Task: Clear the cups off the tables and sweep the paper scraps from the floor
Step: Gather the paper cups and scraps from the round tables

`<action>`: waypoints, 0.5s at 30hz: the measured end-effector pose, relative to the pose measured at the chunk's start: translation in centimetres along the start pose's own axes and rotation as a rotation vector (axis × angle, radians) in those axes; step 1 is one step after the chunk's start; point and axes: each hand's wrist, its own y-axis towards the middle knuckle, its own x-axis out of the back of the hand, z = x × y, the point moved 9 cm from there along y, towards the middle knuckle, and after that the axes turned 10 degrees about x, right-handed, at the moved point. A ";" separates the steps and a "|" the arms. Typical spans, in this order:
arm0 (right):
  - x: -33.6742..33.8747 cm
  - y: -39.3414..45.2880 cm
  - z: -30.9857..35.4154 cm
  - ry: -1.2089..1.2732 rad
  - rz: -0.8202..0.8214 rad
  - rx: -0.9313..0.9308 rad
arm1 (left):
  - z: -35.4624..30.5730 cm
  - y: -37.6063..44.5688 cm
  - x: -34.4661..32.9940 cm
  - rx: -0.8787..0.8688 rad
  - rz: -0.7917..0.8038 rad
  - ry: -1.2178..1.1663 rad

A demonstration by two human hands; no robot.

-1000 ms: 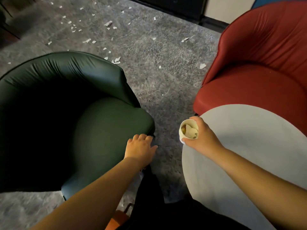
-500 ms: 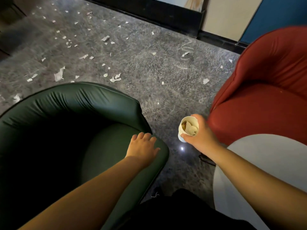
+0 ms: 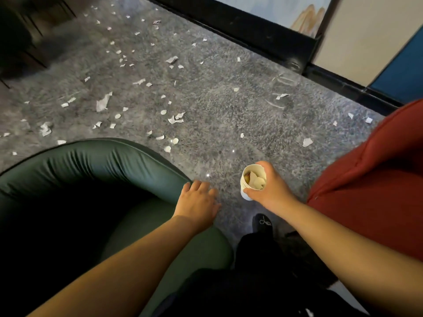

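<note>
A cup [image 3: 251, 181] stuffed with crumpled paper is gripped by the right hand [image 3: 272, 191], fingers curled round its side, above the floor [image 3: 229, 106] between two chairs. The left hand [image 3: 198, 201] is held flat, fingers relaxed and slightly apart, over the green chair [image 3: 91, 163]. Scraps [image 3: 104, 102] are strewn ahead.

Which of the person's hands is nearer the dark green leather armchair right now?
Left. The left hand hovers open over the dark green leather armchair, at its right edge. The right hand is off to the chair's right over the floor, holding a white paper cup.
</note>
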 end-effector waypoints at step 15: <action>12.7 22.0 -3.6 -0.165 0.177 0.176 | -3.3 19.8 2.7 0.374 0.140 -0.137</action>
